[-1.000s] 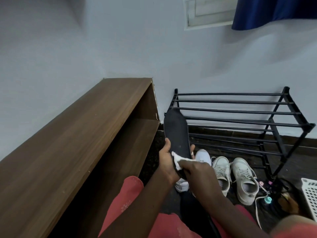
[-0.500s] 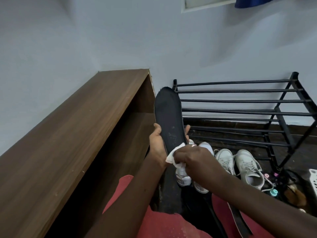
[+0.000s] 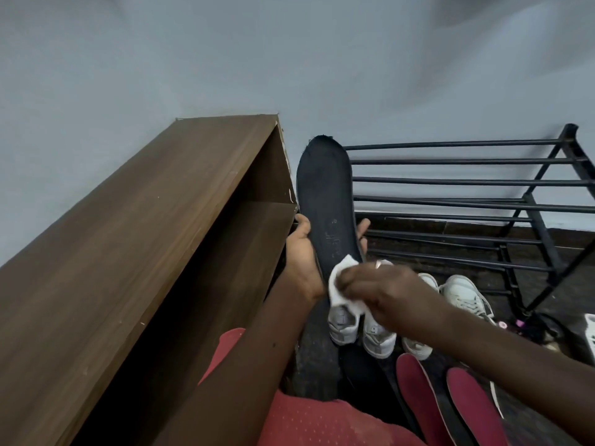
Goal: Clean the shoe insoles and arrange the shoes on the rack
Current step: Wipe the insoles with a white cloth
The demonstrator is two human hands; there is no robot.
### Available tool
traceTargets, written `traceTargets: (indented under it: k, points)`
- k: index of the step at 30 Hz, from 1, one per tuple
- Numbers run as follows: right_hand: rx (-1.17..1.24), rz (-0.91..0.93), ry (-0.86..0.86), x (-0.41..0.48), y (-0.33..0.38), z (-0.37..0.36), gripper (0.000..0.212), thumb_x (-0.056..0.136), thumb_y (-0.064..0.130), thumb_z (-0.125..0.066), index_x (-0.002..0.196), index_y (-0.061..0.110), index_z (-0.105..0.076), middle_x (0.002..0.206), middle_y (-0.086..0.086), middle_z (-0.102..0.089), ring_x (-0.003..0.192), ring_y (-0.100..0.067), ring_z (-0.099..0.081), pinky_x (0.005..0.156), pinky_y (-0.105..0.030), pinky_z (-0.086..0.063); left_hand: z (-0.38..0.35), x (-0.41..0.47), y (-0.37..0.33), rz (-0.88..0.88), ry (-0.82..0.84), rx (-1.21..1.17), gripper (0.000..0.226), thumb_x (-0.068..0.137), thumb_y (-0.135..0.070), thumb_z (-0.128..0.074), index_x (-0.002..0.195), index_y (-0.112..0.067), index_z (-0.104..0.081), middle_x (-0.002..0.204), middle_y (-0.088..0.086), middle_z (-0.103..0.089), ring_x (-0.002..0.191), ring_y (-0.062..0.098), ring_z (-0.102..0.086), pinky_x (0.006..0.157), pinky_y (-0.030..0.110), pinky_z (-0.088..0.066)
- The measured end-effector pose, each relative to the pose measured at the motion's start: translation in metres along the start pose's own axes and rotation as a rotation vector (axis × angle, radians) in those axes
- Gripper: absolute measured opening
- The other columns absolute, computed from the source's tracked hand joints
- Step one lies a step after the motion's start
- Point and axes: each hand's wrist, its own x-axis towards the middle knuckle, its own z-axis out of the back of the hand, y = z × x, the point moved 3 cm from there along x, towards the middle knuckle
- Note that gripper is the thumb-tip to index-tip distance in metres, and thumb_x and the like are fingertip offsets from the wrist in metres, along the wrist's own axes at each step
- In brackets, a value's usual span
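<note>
My left hand [image 3: 302, 255] grips a long black insole [image 3: 326, 201] from behind, holding it upright with its toe end pointing up. My right hand [image 3: 389, 292] presses a crumpled white cloth [image 3: 343, 289] against the insole's lower part. Below my hands, white sneakers [image 3: 360, 329] stand on the dark floor, and another white sneaker [image 3: 467, 294] sits further right. Two red insoles [image 3: 450, 400] lie on the floor at the lower right. The black metal shoe rack [image 3: 467, 181] stands against the wall behind, with bare bars.
A brown wooden shelf unit [image 3: 145, 246] runs along the wall on the left, close to my left arm. A white basket edge [image 3: 590, 336] and small coloured items with cords [image 3: 518, 325] lie by the rack's right foot. My red-clad knees fill the bottom.
The camera has tilted downward, so the window has left the view and the red insoles now show. My right hand has kept rubbing the cloth on the insole's lower part.
</note>
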Motion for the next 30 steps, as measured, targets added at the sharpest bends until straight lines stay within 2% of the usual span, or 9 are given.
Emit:
traceTargets:
  k: [3, 6, 10, 12, 15, 18, 20, 24, 30]
  points:
    - [-0.133, -0.171, -0.084, 0.016, -0.031, 0.015, 0.026, 0.066, 0.004, -0.04, 0.068, 0.007, -0.065, 0.074, -0.01, -0.069, 0.066, -0.026, -0.068, 0.053, -0.033, -0.054, -0.005, 0.002, 0.013, 0.039, 0.016, 0.104, 0.081, 0.091, -0.066, -0.022, 0.11, -0.002, -0.068, 0.113, 0.021, -0.065, 0.093, 0.031, -0.066, 0.083, 0.042, -0.053]
    - [-0.117, -0.272, -0.241, 0.026, -0.028, 0.015, 0.021, 0.065, -0.002, -0.05, 0.068, 0.008, -0.068, 0.073, -0.01, -0.071, 0.064, -0.026, -0.069, 0.057, -0.032, -0.054, -0.009, 0.002, 0.022, 0.077, 0.04, 0.131, 0.078, 0.092, -0.063, -0.026, 0.092, -0.001, -0.073, 0.097, 0.02, -0.069, 0.088, 0.029, -0.069, 0.089, 0.04, -0.048]
    - [-0.01, -0.09, -0.182, -0.001, 0.008, 0.004, 0.021, 0.074, 0.003, -0.049, 0.068, 0.008, -0.068, 0.08, -0.004, -0.072, 0.072, -0.018, -0.068, 0.06, -0.028, -0.052, -0.005, 0.005, 0.011, 0.053, 0.021, 0.057, 0.076, 0.089, -0.069, -0.027, 0.111, -0.003, -0.059, 0.105, 0.022, -0.066, 0.101, 0.035, -0.061, 0.079, 0.04, -0.05]
    - [-0.08, -0.071, -0.123, -0.005, 0.001, 0.005, 0.019, 0.072, 0.003, -0.049, 0.067, 0.008, -0.067, 0.079, -0.003, -0.07, 0.071, -0.019, -0.067, 0.057, -0.028, -0.051, -0.004, 0.006, 0.009, 0.034, 0.002, 0.055, 0.079, 0.089, -0.07, -0.025, 0.113, -0.003, -0.061, 0.112, 0.024, -0.062, 0.1, 0.036, -0.063, 0.08, 0.043, -0.052]
    - [-0.21, -0.243, -0.121, 0.022, -0.026, 0.014, 0.018, 0.069, 0.005, -0.047, 0.07, 0.009, -0.064, 0.066, -0.008, -0.065, 0.056, -0.029, -0.062, 0.045, -0.027, -0.047, -0.006, 0.009, 0.017, 0.068, -0.003, 0.11, 0.078, 0.09, -0.066, -0.027, 0.104, -0.002, -0.069, 0.104, 0.023, -0.067, 0.093, 0.034, -0.067, 0.087, 0.045, -0.049]
    - [-0.243, -0.403, -0.144, 0.047, -0.051, 0.021, 0.027, 0.075, -0.002, -0.053, 0.092, 0.01, -0.069, 0.095, -0.006, -0.071, 0.075, -0.032, -0.067, 0.057, -0.034, -0.052, -0.012, 0.009, 0.024, 0.048, -0.007, 0.136, 0.065, 0.095, -0.06, -0.028, 0.114, -0.009, -0.064, 0.104, 0.017, -0.069, 0.094, 0.029, -0.066, 0.085, 0.042, -0.049]
    - [-0.206, -0.41, -0.094, 0.048, -0.053, 0.018, 0.029, 0.078, 0.003, -0.048, 0.093, 0.011, -0.071, 0.098, -0.005, -0.072, 0.082, -0.032, -0.067, 0.065, -0.038, -0.053, -0.012, 0.011, 0.023, 0.031, -0.011, 0.113, 0.065, 0.095, -0.059, -0.029, 0.106, -0.01, -0.07, 0.103, 0.016, -0.07, 0.091, 0.028, -0.069, 0.081, 0.04, -0.054]
    - [-0.077, -0.355, -0.124, 0.018, -0.018, 0.004, 0.026, 0.071, 0.009, -0.049, 0.078, 0.012, -0.073, 0.074, -0.007, -0.072, 0.065, -0.026, -0.068, 0.056, -0.029, -0.051, -0.01, 0.01, 0.016, 0.062, -0.023, 0.024, 0.076, 0.089, -0.067, -0.032, 0.116, -0.001, -0.06, 0.119, 0.025, -0.06, 0.108, 0.036, -0.06, 0.085, 0.045, -0.052]
    - [-0.071, -0.219, -0.195, -0.022, 0.006, 0.001, 0.025, 0.072, 0.008, -0.05, 0.073, 0.012, -0.075, 0.089, 0.0, -0.075, 0.079, -0.009, -0.069, 0.074, -0.012, -0.044, -0.006, 0.012, 0.018, 0.06, -0.055, 0.037, 0.079, 0.088, -0.071, -0.026, 0.11, -0.002, -0.058, 0.104, 0.023, -0.065, 0.1, 0.031, -0.06, 0.078, 0.04, -0.044]
